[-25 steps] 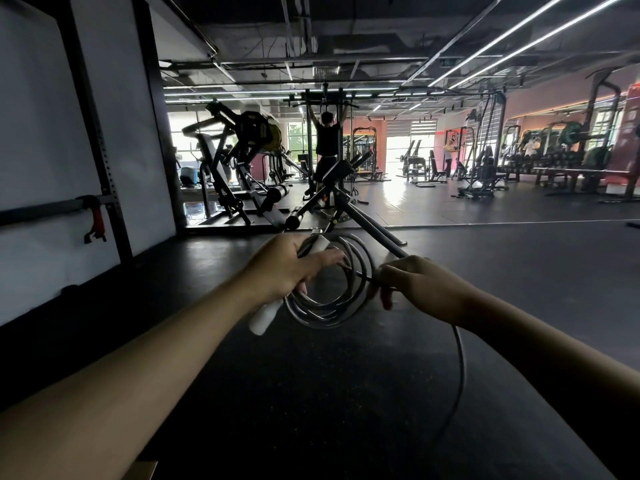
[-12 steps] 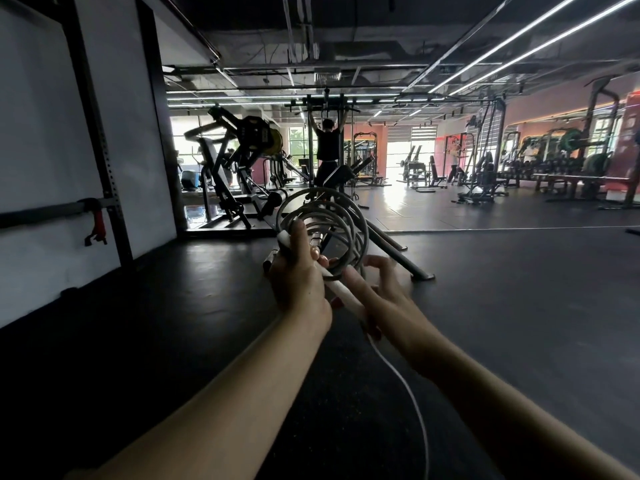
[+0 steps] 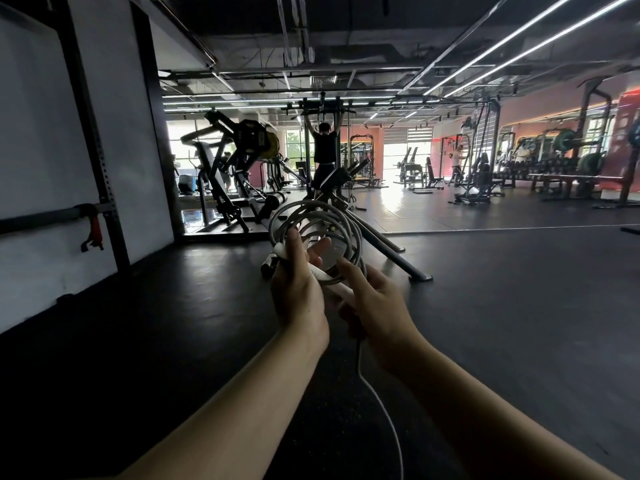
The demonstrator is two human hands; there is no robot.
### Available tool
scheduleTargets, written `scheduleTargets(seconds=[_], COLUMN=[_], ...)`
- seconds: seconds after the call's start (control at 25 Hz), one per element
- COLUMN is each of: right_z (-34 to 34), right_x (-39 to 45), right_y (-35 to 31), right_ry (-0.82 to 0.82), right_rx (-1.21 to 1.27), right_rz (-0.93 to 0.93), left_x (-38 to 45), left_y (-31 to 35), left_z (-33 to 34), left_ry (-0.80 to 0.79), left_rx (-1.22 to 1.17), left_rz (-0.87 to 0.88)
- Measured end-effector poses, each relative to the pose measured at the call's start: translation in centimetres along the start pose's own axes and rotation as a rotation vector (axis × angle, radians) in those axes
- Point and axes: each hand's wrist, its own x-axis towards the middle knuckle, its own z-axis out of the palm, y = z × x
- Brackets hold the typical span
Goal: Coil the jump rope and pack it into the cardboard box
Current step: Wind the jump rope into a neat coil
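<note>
The grey jump rope (image 3: 313,220) is wound into several loops held upright in front of me at chest height. My left hand (image 3: 298,289) grips the bottom of the coil together with a white handle (image 3: 329,277). My right hand (image 3: 372,301) sits just right of it, fingers closed around the rope's loose end, whose tail (image 3: 381,410) hangs down between my forearms toward the floor. No cardboard box is in view.
Black rubber gym floor (image 3: 502,306) spreads all around. A weight machine with angled steel legs (image 3: 384,244) stands just beyond the coil. A rack with a bar (image 3: 86,216) lines the white wall on the left. A person (image 3: 323,154) hangs from a pull-up frame far back.
The coil has swung from hanging below my left hand to standing upright above it. My right hand came in close to the left, and the tail now hangs between my arms.
</note>
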Motion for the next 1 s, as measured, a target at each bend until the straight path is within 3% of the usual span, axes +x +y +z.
scheduleTargets(seconds=[0.16, 0.36, 0.44, 0.52, 0.6, 0.68, 0.84, 1.0], right_z=[-1.3, -3.7, -4.8, -5.4, -5.3, -5.0, -5.2, -6.1], right_x=[0.5, 2.3, 3.1, 3.5, 3.4, 3.2, 3.2, 2.4], right_y=[-0.7, -3.3, -4.6, -6.1, -7.4, -8.3, -8.6, -7.5], right_ry=[-0.02, -0.177, -0.226, -0.312, -0.422, -0.512, -0.559, -0.582], right_rx=[-0.134, -0.451, -0.592, -0.785, -0.936, -1.028, -1.267, -1.124], right_rz=[-0.081, -0.184, -0.238, -0.306, -0.362, -0.399, -0.423, -0.308], left_x=[0.4, 2.2, 2.9, 3.3, 2.5, 1.0, 0.1, 0.5], left_y=[0.4, 4.2, 7.1, 9.9, 11.4, 11.4, 8.6, 6.4], left_z=[-2.4, -6.3, -5.8, -4.3, -2.1, 0.1, 1.6, 1.3], left_ry=[-0.224, -0.647, -0.695, -0.729, -0.868, -1.017, -1.11, -1.077], left_rx=[0.087, 0.337, 0.539, 0.906, 1.262, 1.488, 1.501, 1.476], left_rz=[-0.083, -0.077, 0.045, 0.285, 0.511, 0.594, 0.479, 0.345])
